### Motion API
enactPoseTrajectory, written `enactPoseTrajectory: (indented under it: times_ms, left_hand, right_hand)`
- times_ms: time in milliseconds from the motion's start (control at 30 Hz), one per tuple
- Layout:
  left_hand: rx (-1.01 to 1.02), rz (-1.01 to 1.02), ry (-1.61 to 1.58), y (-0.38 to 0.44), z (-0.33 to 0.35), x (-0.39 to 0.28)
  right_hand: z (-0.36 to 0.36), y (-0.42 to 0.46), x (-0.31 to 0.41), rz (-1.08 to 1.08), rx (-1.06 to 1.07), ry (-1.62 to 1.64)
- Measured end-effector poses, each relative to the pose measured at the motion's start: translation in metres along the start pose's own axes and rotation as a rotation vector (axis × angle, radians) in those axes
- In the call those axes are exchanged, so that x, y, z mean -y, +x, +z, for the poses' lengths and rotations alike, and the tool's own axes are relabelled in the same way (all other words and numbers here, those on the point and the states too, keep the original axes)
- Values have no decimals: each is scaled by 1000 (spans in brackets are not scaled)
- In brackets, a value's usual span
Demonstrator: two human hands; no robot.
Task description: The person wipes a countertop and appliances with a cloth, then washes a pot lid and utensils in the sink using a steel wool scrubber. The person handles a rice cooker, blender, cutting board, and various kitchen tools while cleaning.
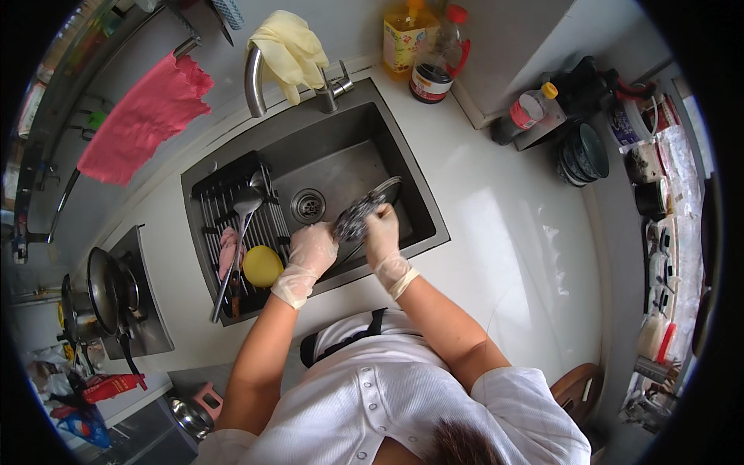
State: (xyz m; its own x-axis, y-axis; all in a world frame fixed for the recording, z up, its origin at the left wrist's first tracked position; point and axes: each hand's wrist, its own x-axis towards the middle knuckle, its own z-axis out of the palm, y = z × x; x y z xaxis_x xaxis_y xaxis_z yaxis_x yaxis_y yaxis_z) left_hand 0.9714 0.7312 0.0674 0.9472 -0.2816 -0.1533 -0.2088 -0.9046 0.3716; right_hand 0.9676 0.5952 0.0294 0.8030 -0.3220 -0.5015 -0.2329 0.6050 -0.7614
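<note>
Both my hands wear thin translucent gloves and are over the steel sink (439,224). My left hand (314,249) is closed at the left edge of a dark, speckled, crumpled thing (356,220), possibly a wire scrubber or a mesh cloth; blur hides its exact kind. At its right side, the bent fingers of my right hand (382,228) pinch it. Just beyond, a round item with a thin metal rim (390,187) shows in the sink, partly hidden by the hands and the dark thing. The drain strainer (308,206) lies to the left of it.
A drying rack (218,218) at the sink's left holds a metal ladle (248,200), a pink cloth (228,251) and a yellow round item (263,266). Yellow gloves (290,49) hang over the faucet (253,87). Bottles (433,75) stand behind; pans (104,290) are at left, bowls (584,152) at right.
</note>
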Motion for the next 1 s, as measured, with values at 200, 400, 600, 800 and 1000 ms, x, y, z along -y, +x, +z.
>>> enactPoseTrajectory:
  times_ms: [200,400,600,800,1000]
  left_hand:
    - [3,127,139,-3,6,-4]
    - [-103,54,-121,-16,2,7]
    - [-53,150,92,-24,5,17]
    - [-7,198,71,-33,5,27]
    - [37,222,49,5,-15,-22]
  right_hand:
    - [-23,47,12,184,-29,242]
    - [5,-29,-22,173,36,51]
    - [-27,62,3,256,8,268]
    - [-62,84,-55,83,406,75]
    - [-22,0,0,275,115,327]
